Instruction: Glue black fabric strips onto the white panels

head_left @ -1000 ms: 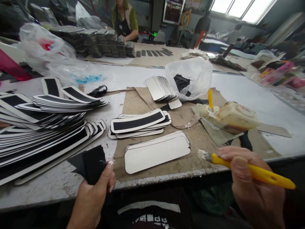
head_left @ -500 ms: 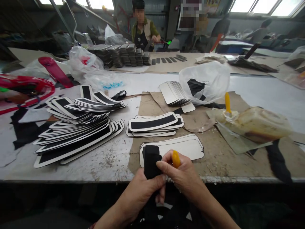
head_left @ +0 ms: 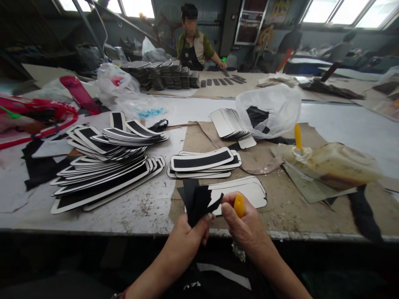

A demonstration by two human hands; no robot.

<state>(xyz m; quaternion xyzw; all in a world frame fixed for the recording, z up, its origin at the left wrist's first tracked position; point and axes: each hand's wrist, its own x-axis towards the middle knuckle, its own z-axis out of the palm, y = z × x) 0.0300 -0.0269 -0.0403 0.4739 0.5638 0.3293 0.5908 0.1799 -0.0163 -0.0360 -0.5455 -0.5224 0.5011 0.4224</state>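
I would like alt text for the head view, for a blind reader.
A person's left hand grips black strips at a table; the right hand pinches one strip's end and holds a yellow-handled brush. White panels lie beyond, black-and-white panels piled at left.

The left hand (head_left: 189, 231) grips a bundle of black strips (head_left: 197, 204) above the near edge of the worktop (head_left: 137, 218). The right hand (head_left: 247, 224) holds a yellow-handled brush (head_left: 239, 206), bristles down, its fingertips at the end of one strip. Just beyond lie white panels (head_left: 240, 189), then black-centred panels (head_left: 202, 161); a larger pile (head_left: 106, 182) fans out at left. At right sits a stained container (head_left: 346, 164). Across the room, a co-worker (head_left: 193, 52) reaches toward small dark pieces (head_left: 220, 82).
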